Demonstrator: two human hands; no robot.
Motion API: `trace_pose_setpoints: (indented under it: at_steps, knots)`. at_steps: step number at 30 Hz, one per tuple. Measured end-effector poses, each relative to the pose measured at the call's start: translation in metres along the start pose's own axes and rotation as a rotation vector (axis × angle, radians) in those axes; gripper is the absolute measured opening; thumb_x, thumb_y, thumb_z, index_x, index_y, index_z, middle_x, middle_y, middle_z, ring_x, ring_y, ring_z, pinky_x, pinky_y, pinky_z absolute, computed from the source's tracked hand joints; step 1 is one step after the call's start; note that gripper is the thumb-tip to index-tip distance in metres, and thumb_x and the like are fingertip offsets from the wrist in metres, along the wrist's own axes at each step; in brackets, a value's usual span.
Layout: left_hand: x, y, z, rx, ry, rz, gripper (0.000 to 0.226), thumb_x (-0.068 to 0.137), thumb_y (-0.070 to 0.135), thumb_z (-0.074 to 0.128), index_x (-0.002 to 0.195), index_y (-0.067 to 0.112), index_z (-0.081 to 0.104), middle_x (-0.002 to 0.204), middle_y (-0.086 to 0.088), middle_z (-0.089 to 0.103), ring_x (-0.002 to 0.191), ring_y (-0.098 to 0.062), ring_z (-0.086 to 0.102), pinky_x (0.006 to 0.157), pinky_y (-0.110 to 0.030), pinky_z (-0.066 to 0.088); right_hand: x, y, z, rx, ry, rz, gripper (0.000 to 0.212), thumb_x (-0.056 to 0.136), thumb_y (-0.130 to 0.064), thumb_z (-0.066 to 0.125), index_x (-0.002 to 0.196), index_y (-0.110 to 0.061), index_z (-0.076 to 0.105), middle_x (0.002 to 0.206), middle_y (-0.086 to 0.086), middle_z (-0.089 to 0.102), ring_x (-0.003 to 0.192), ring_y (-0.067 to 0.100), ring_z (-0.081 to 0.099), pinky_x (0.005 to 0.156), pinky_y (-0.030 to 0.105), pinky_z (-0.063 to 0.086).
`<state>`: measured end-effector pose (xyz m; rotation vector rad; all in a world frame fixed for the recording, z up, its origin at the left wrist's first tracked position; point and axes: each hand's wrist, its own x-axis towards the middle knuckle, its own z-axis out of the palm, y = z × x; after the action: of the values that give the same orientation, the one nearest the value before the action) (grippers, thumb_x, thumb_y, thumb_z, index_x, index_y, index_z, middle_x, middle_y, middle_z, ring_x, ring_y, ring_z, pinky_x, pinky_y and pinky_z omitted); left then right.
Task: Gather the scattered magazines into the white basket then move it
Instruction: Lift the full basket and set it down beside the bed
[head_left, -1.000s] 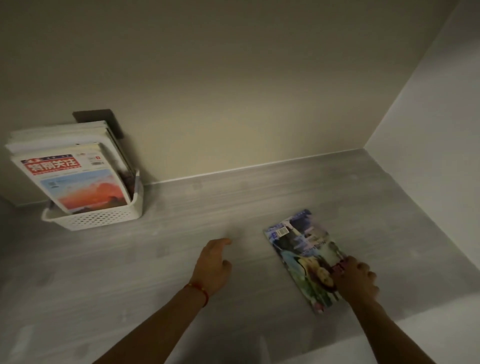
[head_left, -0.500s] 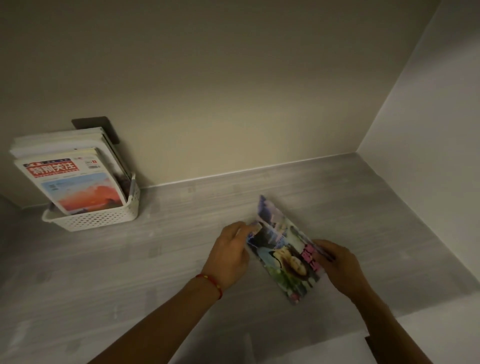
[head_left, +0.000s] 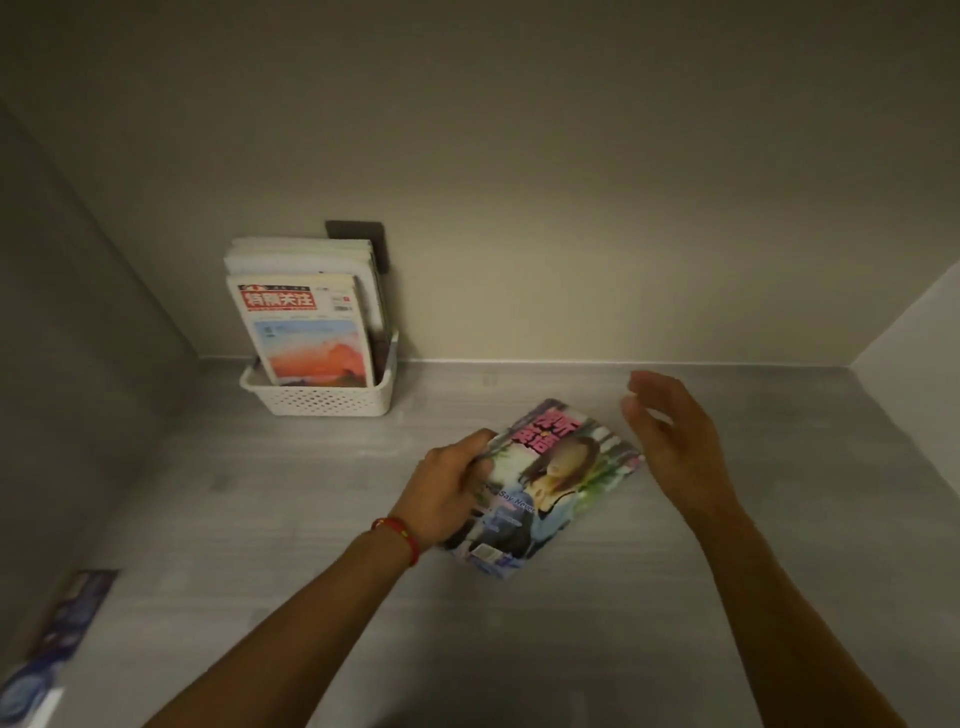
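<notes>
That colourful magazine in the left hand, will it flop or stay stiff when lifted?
The magazine probably flops: it already bows, gripped at one edge by the left hand. Its glossy cover may slip. It looks thin, likely light.

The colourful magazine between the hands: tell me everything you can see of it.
The colourful magazine is glossy, its cover showing a person and pink characters at the top, with a barcode near its lower corner. It sits tilted over the grey wood-look surface. The left hand grips its left edge; the right hand hovers open, apart from it.
</notes>
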<state>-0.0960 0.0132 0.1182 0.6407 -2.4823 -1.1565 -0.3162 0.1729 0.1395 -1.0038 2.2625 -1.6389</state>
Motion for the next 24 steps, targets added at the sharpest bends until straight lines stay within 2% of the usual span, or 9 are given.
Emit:
trace_pose_setpoints:
  at_steps: [2,4,6,10,13,16,19,21,24]
  knots:
    - [-0.009,-0.023,-0.025,-0.061,0.048,-0.058,0.014,0.102,0.016,0.047,0.110,0.014,0.059,0.101,-0.004,0.072,0.092,-0.019,0.069,0.078,-0.042,0.058,-0.004,0.011,0.029,0.300,0.071,0.326,0.027,0.099,-0.037,0.052,0.118,-0.022,0.064,0.119,0.006,0.068,0.109,0.026,0.064,0.089,0.035,0.047]
    - [-0.017,-0.044,-0.052,-0.145,0.107,-0.123,0.016,0.101,0.012,0.048,0.112,0.013,0.060,0.104,-0.005,0.071,0.095,-0.021,0.069,0.082,-0.042,0.059,-0.013,0.015,0.065,0.503,-0.094,0.641,0.037,0.099,-0.043,0.045,0.121,-0.019,0.063,0.124,0.016,0.066,0.108,0.031,0.063,0.091,0.044,0.046]
    - [-0.022,-0.064,-0.078,-0.276,0.163,-0.190,0.021,0.101,0.007,0.048,0.115,0.013,0.061,0.105,-0.009,0.071,0.095,-0.027,0.069,0.080,-0.039,0.061,-0.022,0.010,0.104,0.525,-0.313,0.711,0.038,0.092,-0.049,0.051,0.113,-0.022,0.067,0.118,0.018,0.069,0.102,0.032,0.068,0.093,0.049,0.050]
    - [-0.021,-0.105,-0.135,-0.460,0.279,-0.281,0.019,0.099,0.002,0.048,0.114,0.005,0.059,0.110,-0.022,0.067,0.095,-0.028,0.070,0.076,-0.038,0.063,-0.020,-0.030,0.180,0.261,-0.515,0.256,0.020,0.083,-0.031,0.064,0.103,-0.031,0.069,0.098,0.000,0.076,0.092,0.023,0.072,0.087,0.053,0.058]
    - [-0.006,-0.133,-0.181,-0.435,0.382,-0.279,0.020,0.097,0.002,0.053,0.115,0.003,0.062,0.114,-0.018,0.069,0.104,-0.032,0.068,0.086,-0.042,0.060,0.010,-0.066,0.225,0.140,-0.365,0.053,0.017,0.091,-0.009,0.064,0.099,-0.023,0.070,0.093,0.001,0.076,0.086,0.026,0.072,0.076,0.052,0.060]
    - [0.020,-0.157,-0.228,-0.238,0.536,-0.184,0.016,0.094,0.008,0.061,0.108,0.007,0.067,0.102,-0.009,0.073,0.092,-0.021,0.069,0.082,-0.032,0.058,0.052,-0.101,0.264,-0.083,-0.221,-0.124,0.014,0.088,-0.019,0.067,0.075,-0.019,0.063,0.072,0.000,0.070,0.066,0.023,0.066,0.062,0.040,0.054]
    - [0.045,-0.181,-0.265,-0.009,0.646,-0.185,0.012,0.092,0.023,0.065,0.100,0.017,0.070,0.090,0.004,0.073,0.080,-0.008,0.068,0.071,-0.013,0.052,0.084,-0.126,0.302,-0.180,-0.178,-0.222,0.016,0.091,-0.022,0.065,0.079,-0.013,0.061,0.077,-0.001,0.072,0.065,0.015,0.067,0.055,0.019,0.051]
    - [0.059,-0.199,-0.276,-0.057,0.634,-0.238,0.015,0.091,0.022,0.065,0.103,0.015,0.073,0.093,0.000,0.076,0.086,-0.014,0.072,0.080,-0.024,0.056,0.097,-0.131,0.324,-0.214,-0.170,-0.265,0.014,0.094,-0.019,0.063,0.082,-0.016,0.058,0.080,-0.006,0.069,0.065,-0.003,0.062,0.053,0.003,0.043]
    - [0.073,-0.225,-0.277,-0.133,0.609,-0.313,0.015,0.091,0.018,0.065,0.101,0.011,0.075,0.094,-0.005,0.078,0.088,-0.019,0.073,0.083,-0.033,0.058,0.108,-0.120,0.354,-0.265,-0.136,-0.232,0.016,0.095,-0.016,0.061,0.081,-0.009,0.058,0.076,0.000,0.068,0.060,-0.004,0.056,0.052,0.003,0.040]
